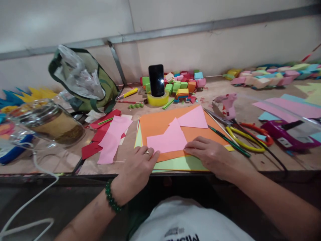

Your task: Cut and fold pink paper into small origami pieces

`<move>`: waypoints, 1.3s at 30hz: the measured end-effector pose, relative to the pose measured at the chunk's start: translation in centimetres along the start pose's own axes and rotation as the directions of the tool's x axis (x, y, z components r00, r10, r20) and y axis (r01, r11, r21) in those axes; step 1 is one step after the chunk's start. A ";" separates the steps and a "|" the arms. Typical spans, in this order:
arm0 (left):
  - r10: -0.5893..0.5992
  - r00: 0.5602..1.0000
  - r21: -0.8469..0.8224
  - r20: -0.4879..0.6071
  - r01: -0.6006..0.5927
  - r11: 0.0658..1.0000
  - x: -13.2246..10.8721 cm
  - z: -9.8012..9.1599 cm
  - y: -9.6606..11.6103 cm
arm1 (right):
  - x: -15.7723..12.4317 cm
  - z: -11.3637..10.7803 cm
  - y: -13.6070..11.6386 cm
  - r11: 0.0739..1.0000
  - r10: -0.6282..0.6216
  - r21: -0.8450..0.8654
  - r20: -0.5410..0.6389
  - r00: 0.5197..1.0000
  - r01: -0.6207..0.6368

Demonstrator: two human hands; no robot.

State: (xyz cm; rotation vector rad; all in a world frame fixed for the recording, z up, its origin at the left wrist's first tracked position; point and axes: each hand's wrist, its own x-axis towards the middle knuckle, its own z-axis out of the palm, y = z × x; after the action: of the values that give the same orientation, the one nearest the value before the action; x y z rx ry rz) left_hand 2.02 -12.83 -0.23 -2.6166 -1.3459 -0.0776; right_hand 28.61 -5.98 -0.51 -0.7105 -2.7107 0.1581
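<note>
A cut piece of pink paper [167, 140] with a pointed top lies on an orange sheet [150, 124], over a stack of light green and yellow sheets. My left hand [137, 167], wearing a ring and a green bead bracelet, is closed at its lower left corner, the thumb along the bottom edge. At the lower right corner my right hand [213, 155] pinches the paper, fingers together. Behind it lies a pink paper triangle [194, 117]. A dark green pencil-like stick [230, 142] rests across the orange sheet's right side, beyond my right hand.
Scissors with yellow and orange handles [245, 139], a pink glue gun [228, 103] and a purple tape dispenser [291, 134] lie right. Pink strip [110, 140] and red scraps lie left, near a glass jar [50, 120]. Behind, a phone [156, 80] leans in yellow tape [157, 99].
</note>
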 end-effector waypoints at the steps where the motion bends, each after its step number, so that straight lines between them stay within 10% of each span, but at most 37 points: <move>1: -0.018 1.000 -0.015 -0.021 0.017 1.000 -0.4 0.1 0.0 | -0.4 -0.3 0.1 1.000 0.023 0.018 -0.009 1.000 -0.023; 10: -0.176 0.983 -0.059 -0.055 0.172 0.983 -1.2 0.0 1.1 | 1.7 -0.5 -3.3 0.986 0.086 -0.134 -0.118 0.989 -0.101; 14: -0.187 0.982 -0.046 -0.043 0.185 0.982 -1.0 -0.1 1.4 | 4.3 1.3 -4.9 1.000 -0.016 -0.024 0.045 0.999 0.017; 27: -0.275 0.952 -0.091 -0.134 0.265 0.960 -1.8 0.1 1.8 | -1.4 -0.3 -1.4 0.962 0.263 -0.082 0.004 0.965 -0.261; 39: -0.310 0.950 -0.110 0.020 0.310 0.944 -0.7 -1.2 1.3 | 1.6 0.7 -3.3 0.973 0.206 -0.126 0.084 0.975 -0.195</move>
State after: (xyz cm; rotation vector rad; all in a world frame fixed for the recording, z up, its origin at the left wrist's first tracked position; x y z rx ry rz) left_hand 2.70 -14.39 0.65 -2.4649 -1.7933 -0.2016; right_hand 25.53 -8.06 -0.02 -1.0379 -2.7532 0.0835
